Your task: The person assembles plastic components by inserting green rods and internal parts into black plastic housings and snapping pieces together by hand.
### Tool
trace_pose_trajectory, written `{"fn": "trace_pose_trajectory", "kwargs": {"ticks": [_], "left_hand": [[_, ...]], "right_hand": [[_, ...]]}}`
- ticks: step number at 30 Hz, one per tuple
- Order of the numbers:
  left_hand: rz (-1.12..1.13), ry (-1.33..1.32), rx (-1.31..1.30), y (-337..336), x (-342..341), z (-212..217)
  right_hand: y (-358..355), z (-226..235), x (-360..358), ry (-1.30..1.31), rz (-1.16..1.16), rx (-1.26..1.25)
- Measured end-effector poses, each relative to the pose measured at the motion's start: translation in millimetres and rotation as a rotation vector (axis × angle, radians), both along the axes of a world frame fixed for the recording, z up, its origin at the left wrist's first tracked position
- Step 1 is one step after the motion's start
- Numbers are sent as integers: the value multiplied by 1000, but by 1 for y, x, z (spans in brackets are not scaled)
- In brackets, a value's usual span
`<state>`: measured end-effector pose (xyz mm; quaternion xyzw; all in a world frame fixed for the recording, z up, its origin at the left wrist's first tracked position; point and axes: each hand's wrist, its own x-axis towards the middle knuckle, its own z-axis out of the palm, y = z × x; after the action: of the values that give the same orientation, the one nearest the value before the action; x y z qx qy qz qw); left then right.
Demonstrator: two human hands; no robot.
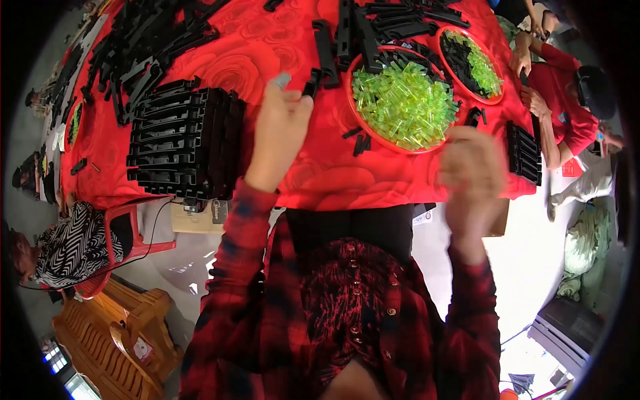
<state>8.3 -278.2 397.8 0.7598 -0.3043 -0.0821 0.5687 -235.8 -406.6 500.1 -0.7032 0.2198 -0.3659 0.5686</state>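
My left hand (283, 123) is raised over the red tablecloth, its fingers closed on a small black plastic piece (312, 84). A greyish cover (281, 80) sits on one of its fingertips. My right hand (472, 167) hovers over the table's front edge, smeared by motion, so its fingers and anything in them cannot be made out. Between and beyond the hands, a red round tray (354, 113) is heaped with small translucent yellow-green plastic pieces (403, 103). Black pieces lie at the tray's far side, and a few short black bits (362, 144) rest beside it.
A stack of long black plastic parts (183, 143) stands at left, with loose ones (143, 50) piled behind. Another red tray (495, 100) holds green and black pieces. At right, a person in red (567, 93) works beside a black stack (525, 153). Someone in patterned clothing (79, 243) sits left.
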Motion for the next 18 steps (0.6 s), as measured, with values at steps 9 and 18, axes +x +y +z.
{"fn": "trace_pose_trajectory", "kwargs": {"ticks": [9,18], "left_hand": [[71,-552,656,-11,-18,-62],[166,-204,385,18,-50,-38]], "right_hand": [[25,-150,13,276,120,86],[14,-153,11,262,-1,-99]]}}
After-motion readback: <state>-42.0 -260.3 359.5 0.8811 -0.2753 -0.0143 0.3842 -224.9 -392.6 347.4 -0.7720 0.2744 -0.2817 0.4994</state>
